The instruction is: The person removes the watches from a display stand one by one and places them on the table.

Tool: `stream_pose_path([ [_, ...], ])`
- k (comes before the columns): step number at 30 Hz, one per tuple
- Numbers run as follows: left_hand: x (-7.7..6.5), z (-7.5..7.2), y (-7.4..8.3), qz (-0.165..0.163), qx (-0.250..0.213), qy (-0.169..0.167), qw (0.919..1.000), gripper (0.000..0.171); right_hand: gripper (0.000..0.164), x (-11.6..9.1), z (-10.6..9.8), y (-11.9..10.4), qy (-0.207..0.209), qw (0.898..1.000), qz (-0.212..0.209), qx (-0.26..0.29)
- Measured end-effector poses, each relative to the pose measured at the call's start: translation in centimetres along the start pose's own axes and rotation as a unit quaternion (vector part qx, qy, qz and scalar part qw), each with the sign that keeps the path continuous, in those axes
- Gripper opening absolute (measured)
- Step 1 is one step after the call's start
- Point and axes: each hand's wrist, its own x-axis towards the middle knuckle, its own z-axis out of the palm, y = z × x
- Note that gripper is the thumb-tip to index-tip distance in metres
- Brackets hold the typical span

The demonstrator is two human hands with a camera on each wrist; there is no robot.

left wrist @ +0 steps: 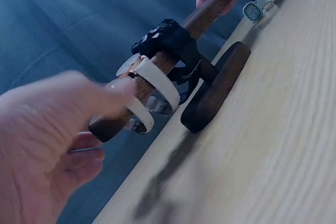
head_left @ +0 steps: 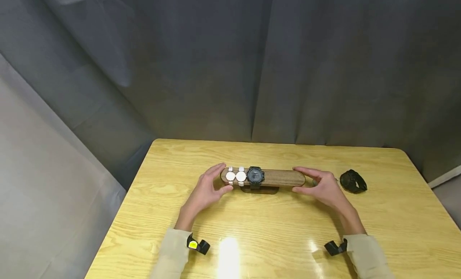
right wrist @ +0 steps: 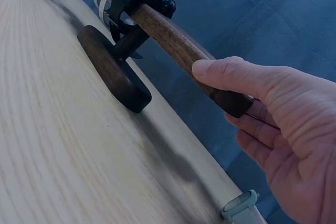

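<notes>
A dark wooden watch stand (head_left: 282,177), a rounded bar on a short post and base (right wrist: 113,72), stands on the table. Two white-strapped watches (head_left: 241,176) sit side by side near its left end, with a chunky black watch (head_left: 255,175) right beside them. My left hand (head_left: 203,193) holds the bar's left end between thumb and fingers; its thumb is blurred over the white strap in the left wrist view. At the opposite end, my right hand (head_left: 327,189) grips the bare wood, thumb on the near side and fingers behind.
Another black watch (head_left: 353,181) lies on the table (head_left: 396,215) to the right of my right hand. A pale green watch (right wrist: 240,204) lies close by, mostly hidden by that hand in the head view. A grey curtain (head_left: 216,71) hangs behind the table's far edge.
</notes>
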Motion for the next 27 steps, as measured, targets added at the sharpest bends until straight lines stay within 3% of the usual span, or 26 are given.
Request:
stream_pose_path([
  [8,-0.3,-0.2,0.7,0.037,0.093,0.091,0.9908,0.061,0.065,-0.3,0.2,0.0,0.006,1.000,-0.004,0.008],
  [27,-0.8,1.7,2.0,0.023,0.067,0.146,0.9867,0.042,0.064,-0.2,0.4,-0.2,-0.002,0.999,-0.018,0.028],
])
